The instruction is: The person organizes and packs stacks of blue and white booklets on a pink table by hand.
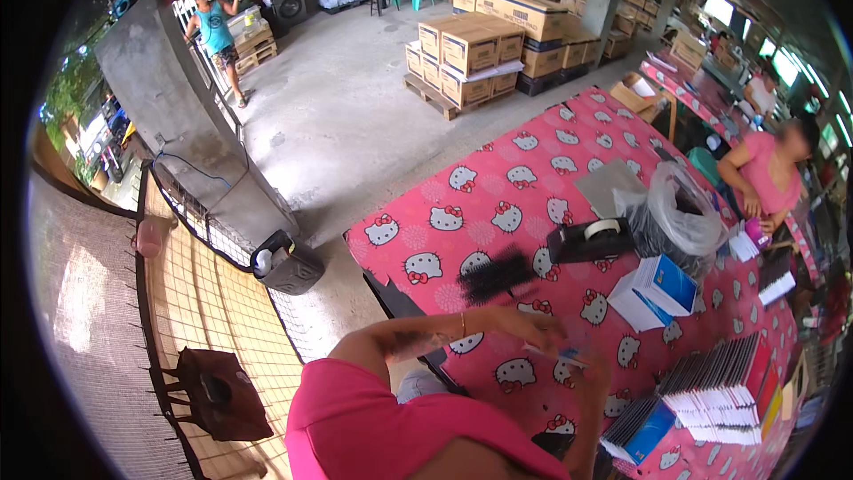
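Over the near part of the pink cloth-covered table (480,204), my left hand (533,329) reaches in with its fingers bent down. My right hand (588,378) is close beside it at the lower right. Between them is a thin blue-and-white item (569,356), gripped at its edges; it looks like a small notebook, but blur hides its exact kind. A black bristly brush-like thing (496,276) lies just beyond my left forearm. To the right of my hands stand blue-covered notebooks (668,284), and nearer, a long row of stacked notebooks (715,387).
A black tape dispenser (588,240), clear plastic bags (680,213) and a grey board (609,187) lie farther along the table. A co-worker in pink (769,173) handles notebooks at the right. Cartons on pallets (471,44) stand behind; a black bin (289,264) is at the left.
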Demonstrator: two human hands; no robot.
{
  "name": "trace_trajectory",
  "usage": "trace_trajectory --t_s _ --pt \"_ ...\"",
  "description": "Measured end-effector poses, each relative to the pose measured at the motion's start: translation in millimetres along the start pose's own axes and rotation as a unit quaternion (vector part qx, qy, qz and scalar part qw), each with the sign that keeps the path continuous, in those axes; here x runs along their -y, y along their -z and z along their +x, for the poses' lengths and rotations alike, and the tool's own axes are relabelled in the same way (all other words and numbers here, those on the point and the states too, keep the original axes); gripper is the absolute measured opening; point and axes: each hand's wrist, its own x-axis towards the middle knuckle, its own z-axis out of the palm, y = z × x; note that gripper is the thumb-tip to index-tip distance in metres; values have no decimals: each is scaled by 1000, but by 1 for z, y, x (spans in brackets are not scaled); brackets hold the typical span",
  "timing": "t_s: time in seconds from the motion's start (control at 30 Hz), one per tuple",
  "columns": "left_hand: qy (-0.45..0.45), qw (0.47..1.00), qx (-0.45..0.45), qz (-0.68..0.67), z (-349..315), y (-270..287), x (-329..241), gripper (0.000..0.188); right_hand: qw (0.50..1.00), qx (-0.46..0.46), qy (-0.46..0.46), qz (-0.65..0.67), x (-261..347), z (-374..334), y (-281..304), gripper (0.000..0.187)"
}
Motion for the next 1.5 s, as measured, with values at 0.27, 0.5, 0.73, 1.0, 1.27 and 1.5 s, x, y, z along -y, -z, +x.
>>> trace_trajectory --t_s 0.27,0.5,0.73,1.0,1.27,1.5 --pt "-153 963 -199 100 27 -64 65 35 968 -157 -111 161 -75 -42 -29 15" --pt "-174 933 -305 72 35 -98 61 42 979 -43 -155 123 -69 -52 -18 25" --pt "-50 728 -502 464 -12 -16 35 38 977 -112 -123 133 -94 -63 -15 31" --pt "-18 832 -438 341 -13 -10 57 31 963 -84 -137 215 -78 -50 -22 33" --pt "-147 896 -317 274 -7 -52 -24 22 935 -75 -195 288 -73 -54 -13 35" --pt "-209 894 -306 251 6 -48 -23 20 925 -50 -212 313 -47 -53 5 35"
